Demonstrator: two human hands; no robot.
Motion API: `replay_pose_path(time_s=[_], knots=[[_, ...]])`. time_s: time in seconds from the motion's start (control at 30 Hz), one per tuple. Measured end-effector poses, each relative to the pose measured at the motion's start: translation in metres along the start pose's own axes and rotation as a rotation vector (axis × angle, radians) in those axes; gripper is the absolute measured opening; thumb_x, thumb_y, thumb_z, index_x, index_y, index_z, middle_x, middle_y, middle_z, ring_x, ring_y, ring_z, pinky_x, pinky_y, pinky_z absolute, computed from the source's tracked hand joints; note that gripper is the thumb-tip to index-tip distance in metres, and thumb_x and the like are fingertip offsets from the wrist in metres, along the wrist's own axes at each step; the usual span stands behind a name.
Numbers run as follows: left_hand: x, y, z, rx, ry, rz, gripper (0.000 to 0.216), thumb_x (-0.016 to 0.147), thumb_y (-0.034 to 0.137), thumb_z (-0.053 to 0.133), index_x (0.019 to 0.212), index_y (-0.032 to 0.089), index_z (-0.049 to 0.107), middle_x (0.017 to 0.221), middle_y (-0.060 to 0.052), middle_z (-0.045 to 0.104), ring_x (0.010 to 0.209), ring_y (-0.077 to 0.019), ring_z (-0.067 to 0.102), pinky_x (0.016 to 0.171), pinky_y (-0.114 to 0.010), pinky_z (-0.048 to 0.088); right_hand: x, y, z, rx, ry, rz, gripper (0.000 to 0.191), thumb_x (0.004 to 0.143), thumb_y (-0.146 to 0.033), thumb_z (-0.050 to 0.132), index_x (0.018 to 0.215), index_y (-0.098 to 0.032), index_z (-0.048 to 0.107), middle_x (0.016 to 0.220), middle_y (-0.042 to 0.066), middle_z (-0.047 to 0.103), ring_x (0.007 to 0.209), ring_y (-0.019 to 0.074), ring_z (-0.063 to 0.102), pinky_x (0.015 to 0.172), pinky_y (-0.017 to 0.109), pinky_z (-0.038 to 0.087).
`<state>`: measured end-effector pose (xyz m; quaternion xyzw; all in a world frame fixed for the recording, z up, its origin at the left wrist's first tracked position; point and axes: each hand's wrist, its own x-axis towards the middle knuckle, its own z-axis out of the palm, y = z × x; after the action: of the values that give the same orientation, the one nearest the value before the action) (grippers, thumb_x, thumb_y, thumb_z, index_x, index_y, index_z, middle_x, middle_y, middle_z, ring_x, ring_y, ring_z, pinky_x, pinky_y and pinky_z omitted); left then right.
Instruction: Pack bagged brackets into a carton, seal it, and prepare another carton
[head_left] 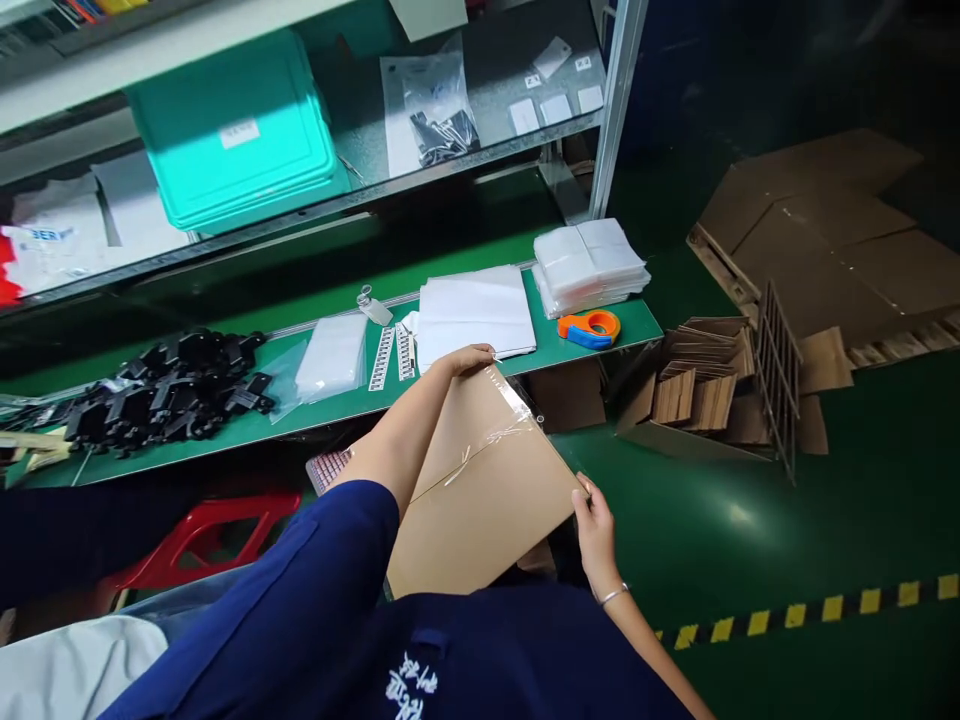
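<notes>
A flat brown cardboard box (480,490) with clear tape across its seam lies tilted over my lap. My left hand (469,358) curls over its far top corner, next to the loose end of the tape (510,395). My right hand (594,525) pinches the box's right corner, a bracelet on the wrist. Both hands are closed on the cardboard. My blue sleeve hides the box's lower left part.
The green bench (637,322) carries an orange and blue tape dispenser (591,328), stacks of clear bags (589,262), white sheets (474,312), label strips (391,356) and black plastic parts (169,390). A teal bin (236,130) sits on the shelf. Cardboard dividers (712,385) and flattened cartons (832,240) lie on the floor; a red stool (206,535) stands at left.
</notes>
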<state>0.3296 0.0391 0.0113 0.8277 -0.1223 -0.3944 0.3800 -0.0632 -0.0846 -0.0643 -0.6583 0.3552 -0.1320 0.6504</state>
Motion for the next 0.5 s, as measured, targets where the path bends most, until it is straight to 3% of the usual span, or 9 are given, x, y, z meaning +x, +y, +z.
replay_pose_path(time_s=[0.2, 0.37, 0.5], knots=[[0.015, 0.0, 0.007, 0.108, 0.121, -0.112, 0.028, 0.091, 0.04, 0.057, 0.093, 0.013, 0.061, 0.08, -0.001, 0.062, 0.064, -0.0103, 0.058, 0.059, -0.025, 0.05, 0.017, -0.017, 0.01, 0.332, 0.007, 0.283, 0.039, 0.076, -0.053, 0.064, 0.095, -0.02, 0.065, 0.111, 0.008, 0.069, 0.106, 0.0248, 0.061, 0.092, 0.037, 0.048], [0.027, 0.006, 0.024, 0.208, 0.306, -0.18, 0.028, 0.091, 0.038, 0.058, 0.104, 0.013, 0.061, 0.099, -0.005, 0.063, 0.084, -0.0157, 0.062, 0.075, -0.035, 0.053, 0.031, -0.014, 0.007, 0.332, -0.08, 0.36, 0.035, 0.073, -0.047, 0.063, 0.099, -0.022, 0.064, 0.108, 0.006, 0.069, 0.098, 0.0228, 0.064, 0.082, 0.034, 0.052], [0.017, 0.015, 0.033, 0.254, 0.531, -0.131, 0.025, 0.096, 0.031, 0.047, 0.112, 0.015, 0.058, 0.112, -0.01, 0.062, 0.105, -0.0217, 0.059, 0.094, -0.042, 0.047, 0.055, -0.007, -0.01, 0.265, -0.189, 0.366, 0.035, 0.063, -0.047, 0.066, 0.088, -0.022, 0.066, 0.1, 0.009, 0.07, 0.096, 0.028, 0.065, 0.083, 0.042, 0.053]])
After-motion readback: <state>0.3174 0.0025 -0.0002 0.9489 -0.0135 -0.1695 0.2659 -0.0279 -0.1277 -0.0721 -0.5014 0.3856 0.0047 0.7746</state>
